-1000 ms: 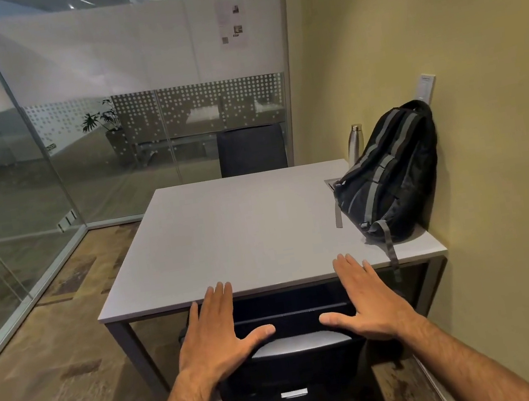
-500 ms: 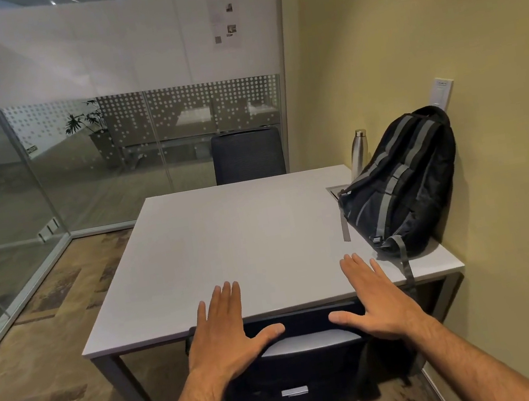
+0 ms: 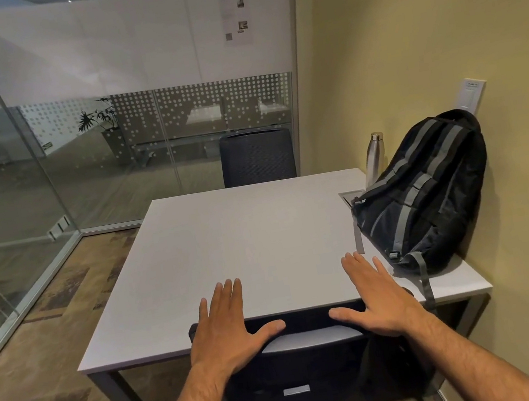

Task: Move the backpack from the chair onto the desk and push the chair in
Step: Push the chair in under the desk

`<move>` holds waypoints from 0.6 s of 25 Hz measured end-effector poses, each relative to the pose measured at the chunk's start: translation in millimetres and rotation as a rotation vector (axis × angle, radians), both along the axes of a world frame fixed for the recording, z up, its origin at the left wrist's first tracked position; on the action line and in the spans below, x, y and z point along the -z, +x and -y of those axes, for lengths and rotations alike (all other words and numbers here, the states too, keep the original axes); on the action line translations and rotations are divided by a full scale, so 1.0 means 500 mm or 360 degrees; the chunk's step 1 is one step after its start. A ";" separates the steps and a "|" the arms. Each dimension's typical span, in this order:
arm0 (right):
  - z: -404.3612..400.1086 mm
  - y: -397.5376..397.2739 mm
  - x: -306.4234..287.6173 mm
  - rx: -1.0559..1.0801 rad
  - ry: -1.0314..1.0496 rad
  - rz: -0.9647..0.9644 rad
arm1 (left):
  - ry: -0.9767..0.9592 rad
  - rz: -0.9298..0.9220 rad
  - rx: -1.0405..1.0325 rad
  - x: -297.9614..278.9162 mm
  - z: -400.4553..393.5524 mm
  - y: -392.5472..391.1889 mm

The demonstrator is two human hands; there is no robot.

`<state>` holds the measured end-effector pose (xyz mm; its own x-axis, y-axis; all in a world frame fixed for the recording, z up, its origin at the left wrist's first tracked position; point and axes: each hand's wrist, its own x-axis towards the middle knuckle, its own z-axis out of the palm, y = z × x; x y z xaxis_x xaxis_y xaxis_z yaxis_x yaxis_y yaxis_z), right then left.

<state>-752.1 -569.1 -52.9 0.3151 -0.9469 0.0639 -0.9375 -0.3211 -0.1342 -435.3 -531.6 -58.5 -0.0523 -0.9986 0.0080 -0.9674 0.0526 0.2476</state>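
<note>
A black backpack with grey stripes stands on the right side of the white desk, leaning against the yellow wall. One grey strap hangs over the desk's front edge. The black office chair sits at the desk's near edge, its backrest top against the edge and its seat under the desk. My left hand and my right hand lie flat on the top of the backrest, fingers spread and pointing forward over the desk edge.
A steel bottle stands behind the backpack by the wall. A second black chair stands at the desk's far side. Glass partitions close off the left and back. A wall plate sits above the backpack.
The chair has slid further under the desk with both hands on its backrest. My view has moved closer and tilted up.
</note>
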 end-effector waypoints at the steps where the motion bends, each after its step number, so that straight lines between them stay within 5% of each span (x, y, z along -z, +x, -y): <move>1: 0.006 -0.003 0.003 -0.0003 0.0003 0.0003 | 0.0003 -0.0007 -0.0006 0.002 0.004 -0.002; 15: -0.033 -0.014 0.008 -0.0055 0.0103 -0.0190 | 0.0194 0.0175 0.0045 -0.001 -0.051 -0.018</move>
<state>-759.3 -552.8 -57.0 0.3492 -0.9363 -0.0370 -0.9366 -0.3475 -0.0441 -444.1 -506.0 -58.1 -0.0743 -0.9900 -0.1202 -0.9876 0.0564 0.1462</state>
